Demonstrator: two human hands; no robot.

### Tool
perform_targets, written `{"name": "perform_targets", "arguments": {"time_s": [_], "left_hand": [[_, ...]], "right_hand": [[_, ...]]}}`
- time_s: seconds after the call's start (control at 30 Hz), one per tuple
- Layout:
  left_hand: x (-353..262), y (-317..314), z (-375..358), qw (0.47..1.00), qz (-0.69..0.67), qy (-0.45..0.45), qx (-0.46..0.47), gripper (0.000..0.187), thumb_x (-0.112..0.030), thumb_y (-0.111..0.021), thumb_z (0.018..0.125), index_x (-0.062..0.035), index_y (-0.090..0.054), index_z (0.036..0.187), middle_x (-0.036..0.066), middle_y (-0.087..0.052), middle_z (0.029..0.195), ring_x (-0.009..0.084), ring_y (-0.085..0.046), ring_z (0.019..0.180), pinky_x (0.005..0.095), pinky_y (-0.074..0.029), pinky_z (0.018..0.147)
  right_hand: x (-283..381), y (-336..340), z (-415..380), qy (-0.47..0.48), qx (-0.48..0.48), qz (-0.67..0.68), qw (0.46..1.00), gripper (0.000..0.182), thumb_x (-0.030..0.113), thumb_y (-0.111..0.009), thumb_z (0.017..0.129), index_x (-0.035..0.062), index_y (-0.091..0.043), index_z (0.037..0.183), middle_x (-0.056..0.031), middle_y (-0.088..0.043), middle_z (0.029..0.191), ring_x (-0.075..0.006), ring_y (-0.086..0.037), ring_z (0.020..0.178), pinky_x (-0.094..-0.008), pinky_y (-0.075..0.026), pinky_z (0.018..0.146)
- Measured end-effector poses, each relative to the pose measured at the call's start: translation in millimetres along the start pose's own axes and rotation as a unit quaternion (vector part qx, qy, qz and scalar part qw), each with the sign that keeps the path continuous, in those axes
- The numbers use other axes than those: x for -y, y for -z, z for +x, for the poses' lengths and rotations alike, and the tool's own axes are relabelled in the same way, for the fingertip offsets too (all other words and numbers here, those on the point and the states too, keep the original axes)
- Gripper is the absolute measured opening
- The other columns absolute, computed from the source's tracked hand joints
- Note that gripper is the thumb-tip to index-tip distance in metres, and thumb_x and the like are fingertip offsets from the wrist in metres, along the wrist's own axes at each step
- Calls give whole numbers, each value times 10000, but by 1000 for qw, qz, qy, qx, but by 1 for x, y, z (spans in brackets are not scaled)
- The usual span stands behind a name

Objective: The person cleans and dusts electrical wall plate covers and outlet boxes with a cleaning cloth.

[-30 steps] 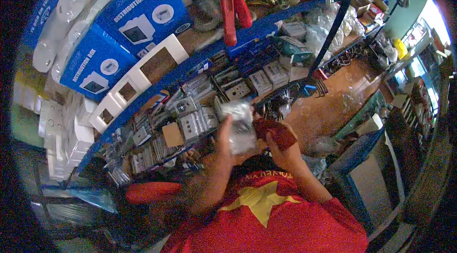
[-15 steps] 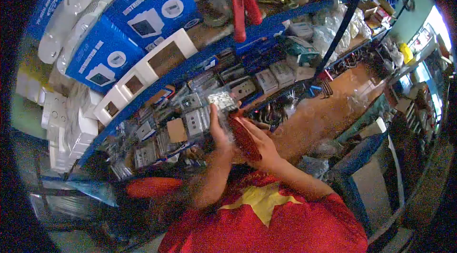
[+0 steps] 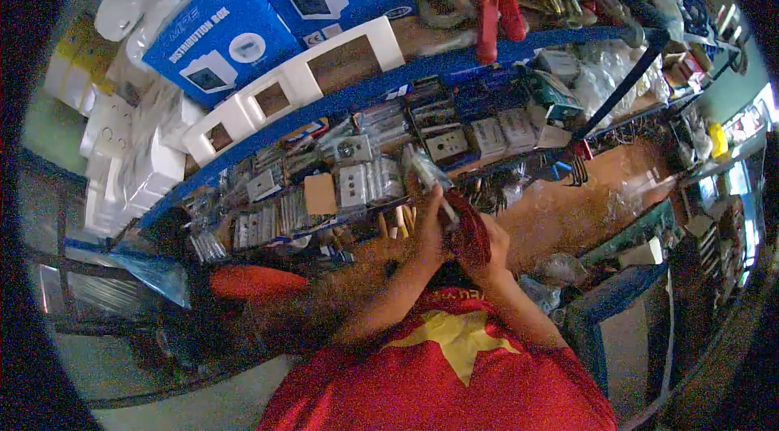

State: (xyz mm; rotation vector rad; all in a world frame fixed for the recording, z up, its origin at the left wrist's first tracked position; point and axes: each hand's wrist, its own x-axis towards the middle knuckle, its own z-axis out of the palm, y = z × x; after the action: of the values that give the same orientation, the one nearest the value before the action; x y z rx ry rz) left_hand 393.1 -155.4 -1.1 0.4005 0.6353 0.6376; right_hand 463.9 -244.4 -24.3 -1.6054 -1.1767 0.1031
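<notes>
In front of my chest, my left hand [image 3: 432, 228] grips a small packet in clear plastic [image 3: 425, 170], which points up toward the shelf. Close beside it, my right hand [image 3: 492, 256] is wrapped around a dark red, cloth-like thing [image 3: 469, 228]. That red thing lies right against the packet's lower end, and I cannot tell its exact kind. Beyond my hands, a shelf bears rows of plastic-wrapped switch and socket plates [image 3: 369, 179], with a plain tan card [image 3: 320, 194] among them.
Blue distribution box cartons [image 3: 219, 37] and a white multi-opening frame [image 3: 296, 82] stand on the upper shelf. Red-handled tools [image 3: 487, 9] hang over its blue edge. A brown surface [image 3: 560, 204] stretches right. Left of me sits a red-orange rounded object [image 3: 258, 281].
My view has shifted, so the shelves appear farther right. Both hands have drawn lower and closer to my body, and the packet has turned from its pale face to a narrower side.
</notes>
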Motion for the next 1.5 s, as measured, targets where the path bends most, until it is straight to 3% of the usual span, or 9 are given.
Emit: {"name": "perform_targets", "arguments": {"time_s": [0.2,0.53,0.6,0.67,0.7,0.9,1.1,1.27,1.5], "left_hand": [[20,52,37,996,72,-61,1,581,-261,-552,808,-148,-266,1301,85,-499,1057,181,-522,912,310,-459,732],[-15,148,78,980,73,-99,-159,658,-263,-673,713,-115,-353,1269,76,-493,1088,218,-481,999,387,-426,812],[-58,133,60,933,306,-116,-147,708,-428,-654,718,-55,-386,1256,70,-483,1151,223,-483,1010,333,-395,866],[-91,144,83,833,500,-198,-132,755,-180,-720,678,-70,-292,1289,135,-459,1186,274,-448,1092,389,-365,915],[-107,141,85,697,658,-255,-129,797,-82,-707,644,-57,-264,1306,175,-418,1244,273,-394,1164,371,-311,971],[-145,272,196,490,825,-282,14,803,11,-609,632,-138,-267,1343,117,-323,1351,320,-316,1233,459,-220,1022],[-160,287,248,447,824,-348,32,620,10,-492,694,-113,-364,1289,160,-365,1319,350,-312,1231,453,-233,1020],[-194,276,259,370,900,-230,17,548,-131,-580,734,-57,-390,1243,240,-422,1236,401,-400,1143,458,-314,966],[-151,207,190,354,893,-273,-46,741,-248,-651,733,-123,-254,1345,244,-286,1330,414,-277,1225,529,-200,1003]], "right_hand": [[-10,-5,1,-76,40,-13,996,331,110,-689,649,40,-612,964,-117,-637,865,-239,-625,741,-305,-491,670],[-6,-6,-4,-237,129,176,947,149,105,-665,736,15,-629,849,-91,-650,814,-180,-616,722,-296,-483,660],[-9,-6,-4,-261,118,192,939,129,108,-646,763,7,-626,841,-87,-648,792,-166,-608,715,-290,-478,662],[-27,-7,-12,-284,94,200,933,122,107,-625,783,-2,-622,838,-82,-643,769,-157,-599,710,-284,-472,665],[-37,-5,-18,-307,111,143,934,109,90,-600,794,-10,-618,832,-77,-643,773,-155,-596,707,-277,-467,670],[-56,-2,-50,-324,2,139,936,148,126,-608,790,1,-610,869,-102,-646,784,-177,-601,697,-315,-472,641],[-32,-5,-64,-359,-43,53,931,151,131,-592,801,-6,-607,864,-113,-639,771,-186,-598,689,-318,-465,626],[-20,-12,-68,-395,-70,47,915,167,147,-592,809,-14,-603,852,-97,-628,743,-182,-587,673,-312,-459,623],[-34,-20,-74,-385,-72,70,917,129,113,-580,817,-12,-601,844,-67,-614,745,-146,-558,676,-290,-448,631]]}}
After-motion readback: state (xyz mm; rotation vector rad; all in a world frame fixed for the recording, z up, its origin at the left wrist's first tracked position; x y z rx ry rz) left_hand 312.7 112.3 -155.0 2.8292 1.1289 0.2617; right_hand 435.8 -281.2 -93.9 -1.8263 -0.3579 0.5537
